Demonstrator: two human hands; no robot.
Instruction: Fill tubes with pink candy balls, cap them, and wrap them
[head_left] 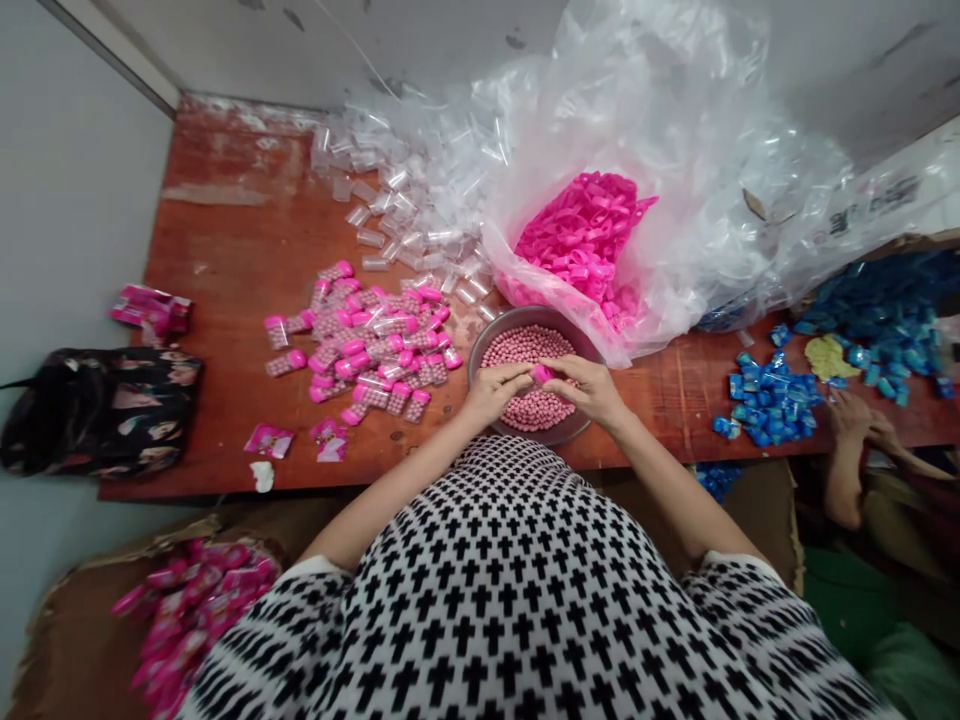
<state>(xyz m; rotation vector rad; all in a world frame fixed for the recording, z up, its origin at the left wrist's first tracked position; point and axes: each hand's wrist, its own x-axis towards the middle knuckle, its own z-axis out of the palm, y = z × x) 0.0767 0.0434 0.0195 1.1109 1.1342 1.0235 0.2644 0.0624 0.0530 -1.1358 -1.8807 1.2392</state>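
Note:
A metal bowl [487, 345] full of small pink candies sits at the front edge of the wooden table [240, 240]. Both my hands hover over it. My left hand [495, 388] and my right hand [592, 385] meet at a small tube with a pink cap [541, 374], fingers pinched on it. Left of the bowl lies a heap of filled pink-capped tubes [371, 345]. Behind it are empty clear tubes [397, 215] and a plastic bag of pink caps [581, 240].
Blue wrapped items [772, 400] lie at the right, where another person's hand [851, 415] rests at the table edge. A dark patterned bag [105, 405] sits at the left. Pink packets [191, 605] fill a box below left. Pink sachets [150, 308] lie nearby.

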